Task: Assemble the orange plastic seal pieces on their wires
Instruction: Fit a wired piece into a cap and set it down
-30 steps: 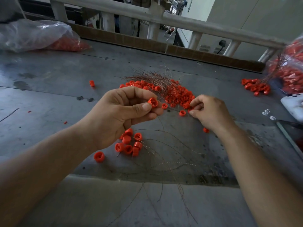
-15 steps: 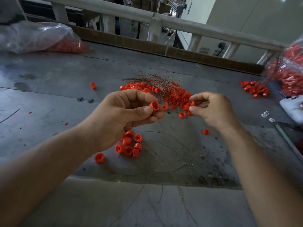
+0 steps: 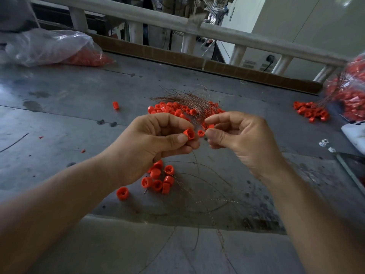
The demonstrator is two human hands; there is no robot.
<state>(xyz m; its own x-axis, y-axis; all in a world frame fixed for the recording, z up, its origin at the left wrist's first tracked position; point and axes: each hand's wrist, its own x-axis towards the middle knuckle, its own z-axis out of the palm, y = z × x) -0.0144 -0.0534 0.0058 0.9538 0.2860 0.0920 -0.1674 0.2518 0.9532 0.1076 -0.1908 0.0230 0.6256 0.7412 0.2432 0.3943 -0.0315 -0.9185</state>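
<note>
1. The left hand (image 3: 158, 147) pinches one orange seal piece (image 3: 189, 134) between thumb and forefinger, above the middle of the table (image 3: 59, 119).
2. The right hand (image 3: 243, 139) is curled just beside it, with thumb and forefinger tips close together. I cannot tell whether they pinch a wire.
3. The piece looks light, stiff and smooth. It is likely best held by its round sides, with the open end left free.
4. The wires look thin and springy, so it seems best to hold one near its tip.
5. Count: one piece in hand, about eight in the near cluster (image 3: 158, 178) towards the front edge, and one lone piece (image 3: 115, 105) further left.
6. The central pile (image 3: 167, 109) and the wire bundle (image 3: 183, 98) are too many to count.
7. There are two bags: the left bag (image 3: 53, 48) at the far-left corner and the right bag (image 3: 351, 95) at the right edge.
</note>
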